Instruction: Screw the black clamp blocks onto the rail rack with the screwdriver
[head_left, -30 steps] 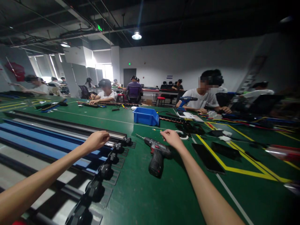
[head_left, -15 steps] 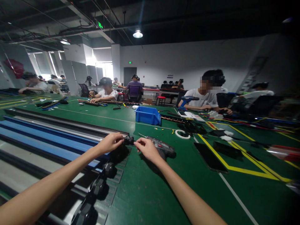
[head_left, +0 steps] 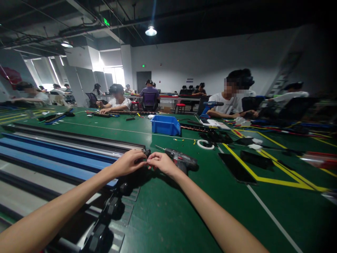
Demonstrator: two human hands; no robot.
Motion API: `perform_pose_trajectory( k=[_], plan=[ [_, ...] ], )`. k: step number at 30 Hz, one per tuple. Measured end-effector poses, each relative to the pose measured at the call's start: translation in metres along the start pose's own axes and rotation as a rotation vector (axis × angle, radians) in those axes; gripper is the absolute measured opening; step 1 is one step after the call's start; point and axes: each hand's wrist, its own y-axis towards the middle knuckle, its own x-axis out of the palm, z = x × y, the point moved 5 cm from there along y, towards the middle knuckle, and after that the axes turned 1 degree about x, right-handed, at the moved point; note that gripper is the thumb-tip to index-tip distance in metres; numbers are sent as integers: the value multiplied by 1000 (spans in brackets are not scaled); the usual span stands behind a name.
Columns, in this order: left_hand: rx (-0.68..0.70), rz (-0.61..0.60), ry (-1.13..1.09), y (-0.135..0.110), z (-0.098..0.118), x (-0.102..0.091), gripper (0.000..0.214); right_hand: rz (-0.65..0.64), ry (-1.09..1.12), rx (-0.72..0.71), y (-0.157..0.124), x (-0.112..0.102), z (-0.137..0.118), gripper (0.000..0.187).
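My left hand (head_left: 131, 162) and my right hand (head_left: 162, 163) meet fingertip to fingertip at the end of the bars. Both have their fingers closed in a pinch, and whatever they hold is hidden between them. Just behind the fingertips, part of a black end fitting (head_left: 147, 152) shows. Beneath my left forearm lie long blue and silver bars (head_left: 65, 160) with dark edges. More black faceted fittings (head_left: 113, 207) line their near ends. A cordless drill (head_left: 185, 160) lies on its side right behind my right hand, its thin bit pointing left.
The green table (head_left: 168, 218) carries a blue bin (head_left: 165, 126), a roll of white tape (head_left: 205, 144) and a dark flat panel (head_left: 235, 168). Across it, a co-worker (head_left: 229, 102) sits near a blue drill (head_left: 209, 108). Another person (head_left: 118, 102) works farther left.
My hands have come together, the left shifting right and the right shifting slightly left. They now cover most of the black fitting that showed between them. The view has tilted slightly.
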Motion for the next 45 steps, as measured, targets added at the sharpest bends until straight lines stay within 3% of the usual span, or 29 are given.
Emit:
perform_pose_trajectory(
  k=[5,17,22,27,30,35,40,45],
  plan=[
    [6,-32,-45,2,5,4,19,-41,33,8,-1,1,-1,32],
    [-79,23,-93,1,-2,6,23,-119,63,13,3,4,6,38],
    [-71,67,-65,0,-1,-3,24,35,-95,-77,2,3,-1,37],
    [-140,146,-9,-5,-17,-9,27,278,-571,-248,-17,-5,-36,33],
    [-180,193,-2,-7,-22,-15,28,383,-839,-114,-32,-30,-54,34],
    [-185,283,12,-7,-19,-26,22,464,-1134,287,-63,-81,-58,49],
    [-184,337,5,-9,-21,-33,21,445,-1089,430,-85,-94,-37,60],
    [-211,387,4,-16,-36,-37,23,443,-828,573,-87,-90,-12,67]
  ],
)
